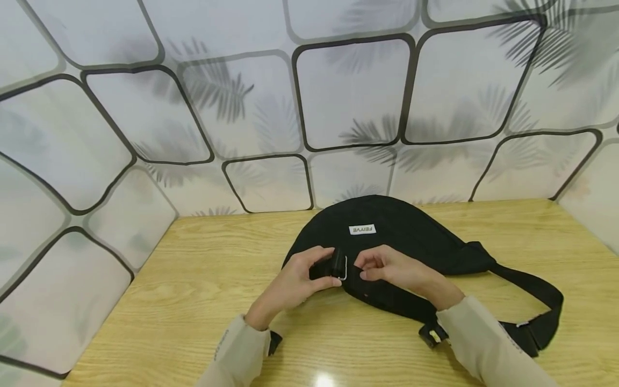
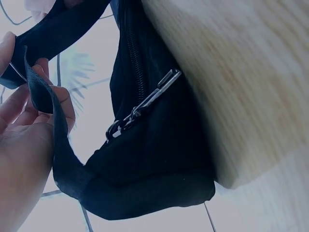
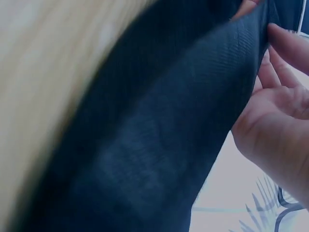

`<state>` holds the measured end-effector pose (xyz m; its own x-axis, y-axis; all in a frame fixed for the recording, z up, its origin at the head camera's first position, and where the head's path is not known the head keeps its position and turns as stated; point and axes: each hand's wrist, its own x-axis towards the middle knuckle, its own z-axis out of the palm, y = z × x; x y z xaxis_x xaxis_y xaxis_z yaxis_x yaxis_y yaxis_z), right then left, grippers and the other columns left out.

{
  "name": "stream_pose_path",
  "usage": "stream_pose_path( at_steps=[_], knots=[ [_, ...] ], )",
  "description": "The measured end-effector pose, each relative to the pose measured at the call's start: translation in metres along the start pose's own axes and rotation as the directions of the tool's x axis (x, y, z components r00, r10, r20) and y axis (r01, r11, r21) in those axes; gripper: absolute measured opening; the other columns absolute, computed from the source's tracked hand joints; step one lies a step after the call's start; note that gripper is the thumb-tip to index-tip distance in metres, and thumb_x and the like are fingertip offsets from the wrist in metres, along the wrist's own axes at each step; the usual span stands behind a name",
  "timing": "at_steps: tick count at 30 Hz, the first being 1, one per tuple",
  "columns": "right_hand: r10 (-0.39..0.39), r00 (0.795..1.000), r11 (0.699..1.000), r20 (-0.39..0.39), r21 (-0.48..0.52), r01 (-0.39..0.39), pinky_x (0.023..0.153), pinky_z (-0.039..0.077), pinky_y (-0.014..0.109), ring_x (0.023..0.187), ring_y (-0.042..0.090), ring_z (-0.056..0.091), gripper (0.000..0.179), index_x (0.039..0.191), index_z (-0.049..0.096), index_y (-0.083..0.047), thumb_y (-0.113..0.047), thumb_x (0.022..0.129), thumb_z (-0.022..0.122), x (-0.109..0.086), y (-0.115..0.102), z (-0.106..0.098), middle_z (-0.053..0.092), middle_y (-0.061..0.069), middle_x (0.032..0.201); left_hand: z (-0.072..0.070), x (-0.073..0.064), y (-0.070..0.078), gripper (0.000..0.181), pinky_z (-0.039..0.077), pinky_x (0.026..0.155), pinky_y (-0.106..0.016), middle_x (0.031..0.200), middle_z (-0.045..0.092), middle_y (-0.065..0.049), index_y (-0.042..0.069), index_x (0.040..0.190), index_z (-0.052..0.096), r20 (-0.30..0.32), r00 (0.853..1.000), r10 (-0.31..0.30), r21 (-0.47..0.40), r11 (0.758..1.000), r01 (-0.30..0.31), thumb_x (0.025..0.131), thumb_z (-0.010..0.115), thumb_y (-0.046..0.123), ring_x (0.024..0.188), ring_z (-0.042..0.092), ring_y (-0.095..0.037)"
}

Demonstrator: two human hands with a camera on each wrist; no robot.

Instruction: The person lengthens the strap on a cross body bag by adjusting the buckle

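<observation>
A black sling bag (image 1: 319,228) with a white label (image 1: 362,229) lies on the wooden table. Over its front, my left hand (image 1: 304,274) grips a folded piece of black strap (image 1: 337,262) between thumb and fingers, where a thin metal ring (image 1: 345,269) shows at the fold. Just to the right, the thumb and curled fingers of my right hand (image 1: 396,271) pinch the edge of the wide black webbing (image 3: 193,96), seen close up in the right wrist view. A metal zipper pull (image 2: 161,89) hangs beside the bag's zipper in the left wrist view.
On the right, the bag's strap (image 1: 546,287) loops out across the table (image 1: 203,279). A black buckle (image 1: 427,334) lies by my right sleeve, and a black strap end (image 1: 274,342) by my left sleeve. A patterned wall (image 1: 353,97) closes off the back and sides.
</observation>
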<state>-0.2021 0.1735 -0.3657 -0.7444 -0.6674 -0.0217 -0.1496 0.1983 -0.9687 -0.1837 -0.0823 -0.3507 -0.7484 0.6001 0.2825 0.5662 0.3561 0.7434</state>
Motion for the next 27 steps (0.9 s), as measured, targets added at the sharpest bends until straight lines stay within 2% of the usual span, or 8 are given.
stream_pose_path(
  at_steps=[3, 7, 10, 11, 17, 20, 23, 27],
  knots=[
    [-0.029, 0.999, 0.998, -0.032, 0.047, 0.030, 0.075, 0.048, 0.024, 0.075, 0.009, 0.056, 0.007, 0.099, 0.061, 0.012, 0.008, 0.096, 0.056, 0.002, -0.001, 0.005, 0.061, -0.003, 0.076, 0.001, 0.000, 0.000, 0.051, 0.047, 0.101, -0.041, 0.122, 0.065, -0.011, -0.006, 0.136, 0.059, -0.005, 1.000, 0.009, -0.021, 1.000, -0.009, 0.091, 0.078, 0.009, 0.118, 0.060, -0.024],
    [-0.075, 0.995, 0.991, -0.062, 0.108, 0.081, 0.071, 0.049, 0.023, 0.075, 0.010, 0.059, 0.006, 0.098, 0.059, 0.013, 0.009, 0.096, 0.055, 0.003, -0.004, 0.011, 0.065, 0.002, 0.081, 0.004, 0.001, -0.002, 0.040, 0.051, 0.090, -0.036, 0.114, 0.066, -0.006, -0.001, 0.128, 0.064, 0.024, 0.999, 0.044, -0.046, 0.998, -0.043, 0.091, 0.078, 0.009, 0.104, 0.062, -0.016],
    [-0.095, 0.993, 0.988, -0.065, 0.118, 0.102, 0.069, 0.048, 0.022, 0.076, 0.010, 0.059, 0.006, 0.098, 0.058, 0.013, 0.008, 0.097, 0.054, 0.003, -0.008, 0.013, 0.067, 0.004, 0.085, 0.005, 0.002, -0.003, 0.033, 0.051, 0.085, -0.036, 0.108, 0.065, -0.004, 0.001, 0.122, 0.066, 0.030, 0.998, 0.055, -0.048, 0.997, -0.054, 0.092, 0.077, 0.010, 0.097, 0.061, -0.015],
    [-0.090, 0.994, 0.989, -0.060, 0.111, 0.097, 0.066, 0.047, 0.021, 0.071, 0.009, 0.057, 0.007, 0.099, 0.058, 0.013, 0.007, 0.098, 0.054, 0.003, -0.009, 0.013, 0.066, 0.003, 0.082, 0.006, 0.002, -0.003, 0.032, 0.051, 0.084, -0.037, 0.106, 0.065, -0.003, 0.002, 0.120, 0.066, 0.028, 0.998, 0.053, -0.045, 0.998, -0.052, 0.092, 0.077, 0.010, 0.096, 0.061, -0.015],
    [-0.009, 1.000, 0.997, 0.025, -0.078, 0.011, 0.054, 0.032, 0.021, 0.052, 0.005, 0.034, 0.013, 0.106, 0.060, 0.010, 0.001, 0.098, 0.058, -0.003, -0.009, -0.001, 0.043, -0.006, 0.066, 0.002, 0.001, -0.003, 0.036, 0.050, 0.095, -0.041, 0.115, 0.065, -0.007, 0.000, 0.125, 0.065, 0.013, 0.998, 0.056, -0.023, 0.998, -0.055, 0.092, 0.077, 0.009, 0.110, 0.063, -0.022],
    [-0.010, 0.998, 0.991, 0.060, -0.135, 0.018, 0.054, 0.035, 0.022, 0.054, 0.006, 0.038, 0.013, 0.105, 0.061, 0.012, 0.004, 0.095, 0.059, -0.006, -0.006, -0.008, 0.044, -0.005, 0.065, 0.000, 0.000, -0.003, 0.042, 0.048, 0.100, -0.046, 0.122, 0.064, -0.012, -0.003, 0.130, 0.063, -0.001, 0.999, 0.045, -0.018, 0.999, -0.045, 0.092, 0.077, 0.009, 0.119, 0.061, -0.028],
    [-0.043, 0.997, 0.990, 0.062, -0.133, 0.051, 0.054, 0.035, 0.022, 0.054, 0.005, 0.038, 0.009, 0.101, 0.061, 0.013, 0.007, 0.094, 0.059, -0.005, -0.003, -0.009, 0.043, -0.006, 0.063, -0.001, 0.000, -0.002, 0.044, 0.047, 0.102, -0.048, 0.126, 0.063, -0.015, -0.005, 0.131, 0.062, 0.000, 0.999, 0.032, -0.018, 0.999, -0.032, 0.092, 0.077, 0.009, 0.121, 0.059, -0.031],
    [-0.093, 0.995, 0.995, 0.024, -0.044, 0.094, 0.054, 0.030, 0.023, 0.054, 0.005, 0.034, 0.007, 0.098, 0.059, 0.015, 0.009, 0.095, 0.058, -0.002, -0.002, -0.006, 0.043, -0.008, 0.064, 0.001, 0.000, -0.002, 0.041, 0.047, 0.102, -0.047, 0.126, 0.063, -0.015, -0.004, 0.128, 0.063, 0.007, 1.000, 0.015, -0.019, 1.000, -0.015, 0.092, 0.077, 0.010, 0.122, 0.059, -0.031]
  ],
)
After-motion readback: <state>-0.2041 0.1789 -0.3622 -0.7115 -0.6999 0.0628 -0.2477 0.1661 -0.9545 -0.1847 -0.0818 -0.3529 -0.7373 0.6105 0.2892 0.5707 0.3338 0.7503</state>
